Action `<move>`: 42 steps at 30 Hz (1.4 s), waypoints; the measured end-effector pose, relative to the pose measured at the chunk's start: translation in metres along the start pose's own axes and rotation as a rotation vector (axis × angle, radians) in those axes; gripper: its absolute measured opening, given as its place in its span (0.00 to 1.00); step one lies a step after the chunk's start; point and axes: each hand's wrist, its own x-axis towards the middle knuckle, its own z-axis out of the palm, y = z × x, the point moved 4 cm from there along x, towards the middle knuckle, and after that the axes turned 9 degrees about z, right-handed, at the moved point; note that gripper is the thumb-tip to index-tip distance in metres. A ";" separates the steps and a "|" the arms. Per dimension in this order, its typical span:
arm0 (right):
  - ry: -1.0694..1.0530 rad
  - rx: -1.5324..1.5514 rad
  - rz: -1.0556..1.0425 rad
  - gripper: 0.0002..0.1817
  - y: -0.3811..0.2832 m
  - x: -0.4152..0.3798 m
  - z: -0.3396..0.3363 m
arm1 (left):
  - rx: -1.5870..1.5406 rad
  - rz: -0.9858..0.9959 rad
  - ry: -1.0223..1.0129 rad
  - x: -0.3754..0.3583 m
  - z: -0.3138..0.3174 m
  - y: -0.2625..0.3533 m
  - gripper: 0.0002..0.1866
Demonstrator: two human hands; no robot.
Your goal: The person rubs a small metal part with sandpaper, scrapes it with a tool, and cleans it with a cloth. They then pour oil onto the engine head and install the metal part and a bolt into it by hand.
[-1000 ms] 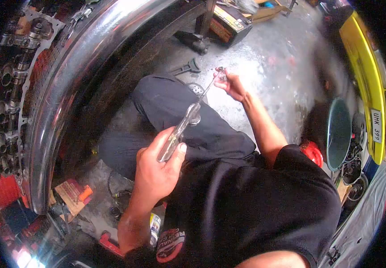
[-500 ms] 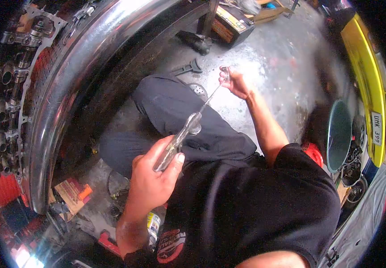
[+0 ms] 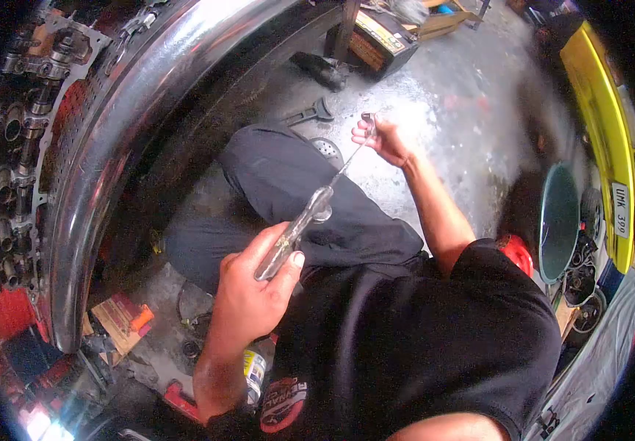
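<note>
My left hand (image 3: pixel 255 290) grips the clear plastic handle of a long screwdriver (image 3: pixel 299 224). Its thin metal shaft runs up and right to a small metal part (image 3: pixel 368 120) that my right hand (image 3: pixel 383 140) pinches between the fingers. Both hands are raised above my bent leg in dark trousers (image 3: pixel 288 184). The screwdriver tip meets the small part; the exact contact is too small to make out.
A wide chrome bumper (image 3: pixel 112 140) curves along the left, with an engine block (image 3: pixel 9 147) beyond it. A wrench (image 3: pixel 306 112) lies on the wet concrete floor. A dark bucket (image 3: pixel 556 220) and a yellow plate (image 3: pixel 604 125) stand at the right. Boxes and small items (image 3: pixel 123 320) lie at lower left.
My right hand has shifted slightly with the small part at the screwdriver tip. My left hand keeps its grip on the handle, almost unmoved.
</note>
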 end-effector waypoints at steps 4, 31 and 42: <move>-0.048 -0.003 0.031 0.16 0.000 -0.006 0.006 | -0.014 -0.007 -0.029 -0.001 -0.001 -0.005 0.18; 0.157 -0.241 0.025 0.17 -0.002 -0.018 0.066 | 0.009 0.266 0.021 -0.025 -0.050 0.001 0.16; 0.087 -0.438 -0.126 0.16 -0.016 -0.045 0.139 | 0.009 0.320 0.109 -0.082 -0.058 0.003 0.17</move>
